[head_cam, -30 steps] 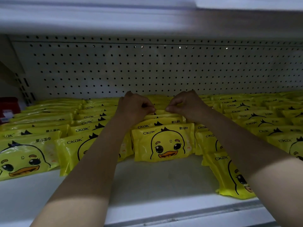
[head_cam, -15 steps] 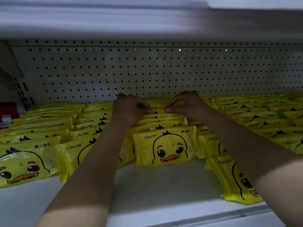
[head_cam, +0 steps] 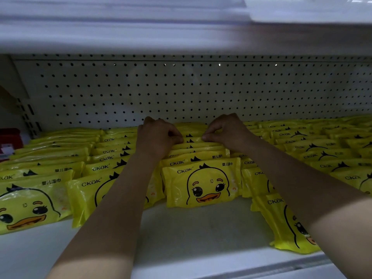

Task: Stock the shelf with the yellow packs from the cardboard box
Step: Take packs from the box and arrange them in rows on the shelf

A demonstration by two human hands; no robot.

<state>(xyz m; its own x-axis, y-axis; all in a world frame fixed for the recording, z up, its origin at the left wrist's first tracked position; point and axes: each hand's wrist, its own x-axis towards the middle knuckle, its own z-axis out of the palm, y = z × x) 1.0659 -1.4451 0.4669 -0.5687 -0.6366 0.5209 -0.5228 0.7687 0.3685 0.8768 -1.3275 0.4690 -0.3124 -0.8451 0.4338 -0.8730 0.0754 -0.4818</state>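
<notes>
Reaches deep into the shelf (head_cam: pixel 191 232) with both arms, right to the back of the middle row of yellow packs (head_cam: pixel 198 150). Pinches with the left grip (head_cam: pixel 159 135), fingers curled and thumb tucked in, on the top edge of a rear pack (head_cam: pixel 192 139) at 12 o'clock from the front duck-face pack (head_cam: pixel 203 186). Mirrors that with the right grip (head_cam: pixel 227 131), thumb and forefinger nipped on what looks like the same edge, just at 3 o'clock of the left, close but apart. Looks like squaring up: takes the top seam from both ends, probably to stand that pack upright and snug it towards the pegboard back panel (head_cam: pixel 181 93) without toppling the neighbours. Finds every pack in the row leaning slightly back, overlapped like roof tiles, print forward, presumably to show the duck to shoppers. Sees a left row (head_cam: pixel 109 158) close beside at 9 o'clock and a right row (head_cam: pixel 322 156) at 3 o'clock, both filled well back. Spots one odd pack (head_cam: pixel 281 222) at 4 o'clock, lying skewed near the shelf's front lip, partly under the right forearm (head_cam: pixel 298 184), likely in need of straightening. Notes bare shelf at 6 o'clock of the front pack, so room for more there. Shows no cardboard box anywhere, so cannot judge the stock left to place.
</notes>
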